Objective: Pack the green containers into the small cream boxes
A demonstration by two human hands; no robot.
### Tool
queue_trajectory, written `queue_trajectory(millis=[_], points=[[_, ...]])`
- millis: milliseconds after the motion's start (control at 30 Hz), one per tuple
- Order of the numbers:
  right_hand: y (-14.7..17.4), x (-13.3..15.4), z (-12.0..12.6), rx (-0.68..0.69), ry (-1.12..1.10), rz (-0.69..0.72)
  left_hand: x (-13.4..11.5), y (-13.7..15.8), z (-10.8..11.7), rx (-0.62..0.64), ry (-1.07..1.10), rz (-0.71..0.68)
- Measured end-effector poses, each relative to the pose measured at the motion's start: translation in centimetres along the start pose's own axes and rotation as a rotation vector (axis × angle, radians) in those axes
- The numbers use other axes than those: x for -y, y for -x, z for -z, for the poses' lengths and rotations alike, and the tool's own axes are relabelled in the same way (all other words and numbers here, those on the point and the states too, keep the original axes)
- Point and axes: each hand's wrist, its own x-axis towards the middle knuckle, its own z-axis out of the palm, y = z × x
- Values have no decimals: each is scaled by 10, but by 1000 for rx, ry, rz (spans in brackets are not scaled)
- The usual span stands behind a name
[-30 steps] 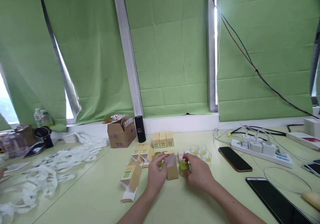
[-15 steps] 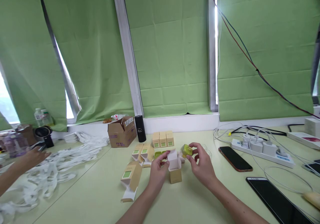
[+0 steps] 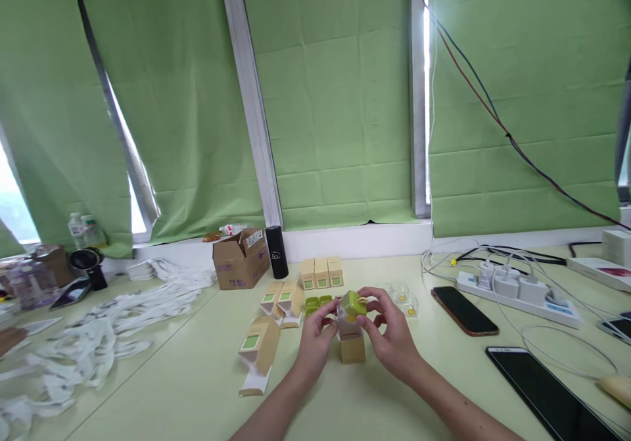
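Observation:
My right hand (image 3: 389, 326) pinches a small clear container with a green cap (image 3: 353, 303) and a thin pale cord on it. It is held right above a small kraft cardboard box (image 3: 353, 350), whose lower part stands on the table. My left hand (image 3: 315, 336) has its fingers closed at the box's upper left side, next to the container; the exact contact is partly hidden. Behind my left hand lie several green caps (image 3: 311, 304). Clear containers with yellow bits (image 3: 405, 301) lie beyond my right hand. To the left is a box with its flap hanging open (image 3: 259, 346).
More small boxes (image 3: 321, 273) stand behind. A brown carton (image 3: 241, 260) and a black cylinder (image 3: 277, 252) are near the window. White straps (image 3: 103, 329) spread across the left side. A phone (image 3: 464, 311), a tablet (image 3: 547, 392) and a power strip (image 3: 517, 300) lie right. Another person's hand (image 3: 10, 340) shows far left.
My right hand has moved left, bringing the green-capped container over the box. Clear containers behind it came into view. The other person's arm has drawn back toward the left edge.

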Motion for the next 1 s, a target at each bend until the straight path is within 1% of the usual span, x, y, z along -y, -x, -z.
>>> queue_trajectory(millis=[233,400,667,1000], points=[[-3,-10,6,-16,84,-23,-6,-1,-1,-1,41,32],[-3,-15,8,26,165,2,-5,-3,2,-14,34,60],[-1,-7,6,119,284,73,1,-7,3,-12,26,56],[2,1,8,222,438,87,2,-6,2,-10,7,56]])
